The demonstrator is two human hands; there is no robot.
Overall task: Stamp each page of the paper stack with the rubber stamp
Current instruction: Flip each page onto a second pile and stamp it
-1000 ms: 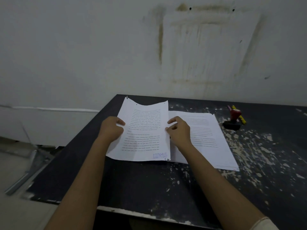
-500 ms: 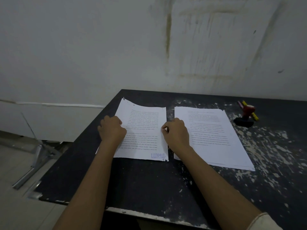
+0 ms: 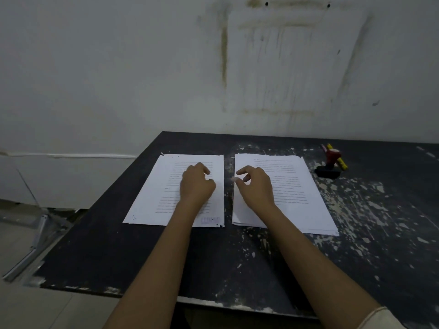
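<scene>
Left hand rests loosely curled on 1 stamped page, likely flattening it. Right hand, fingers spread and gripping nothing, is at the stack's left edge. Stamp stands near the table's far edge.

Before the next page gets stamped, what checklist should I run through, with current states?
1. Stamped white sheet laid flat on the left: ok.
2. White paper stack, top page bare at its near right corner: ok.
3. Red-handled rubber stamp in hand: not ok, it stands on the dark table, right of the stack.
4. Right hand free: ok, open over the stack's left edge.
5. Stamp inked: cannot tell.
</scene>
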